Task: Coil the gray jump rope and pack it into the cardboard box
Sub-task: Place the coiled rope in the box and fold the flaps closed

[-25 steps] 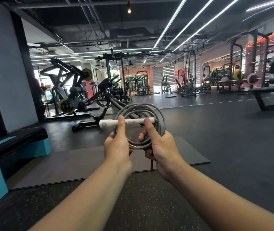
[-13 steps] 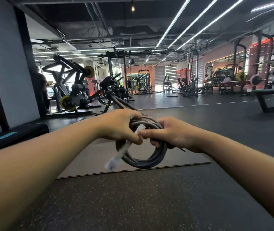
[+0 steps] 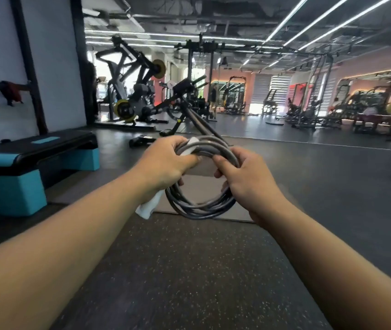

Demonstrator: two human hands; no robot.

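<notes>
The gray jump rope (image 3: 201, 206) is held in the air in front of the body, gathered into a round coil of several overlapping loops, above the gray mat (image 3: 199, 186) and the speckled rubber floor (image 3: 189, 270). The cord is seen to be smooth, thick and dark gray, with the strands lying close together at the bottom of the coil. A white handle (image 3: 148, 207) is carried along the left side of the coil, its lower end jutting below the left hand (image 3: 166, 165) and its upper end showing by the knuckles. The left hand is closed around the handle and the loops together, probably so that the coil is kept from springing apart. The right hand (image 3: 247, 179) is clamped on the opposite side, its fingers (image 3: 223, 166) curled through the loops and pressed against the cord, which is judged to hold the shape steady while the bundle is tightened. A teal-and-black step platform (image 3: 23, 163) is seen at the left, well apart. No cardboard box is visible, so packing is judged not yet begun.
</notes>
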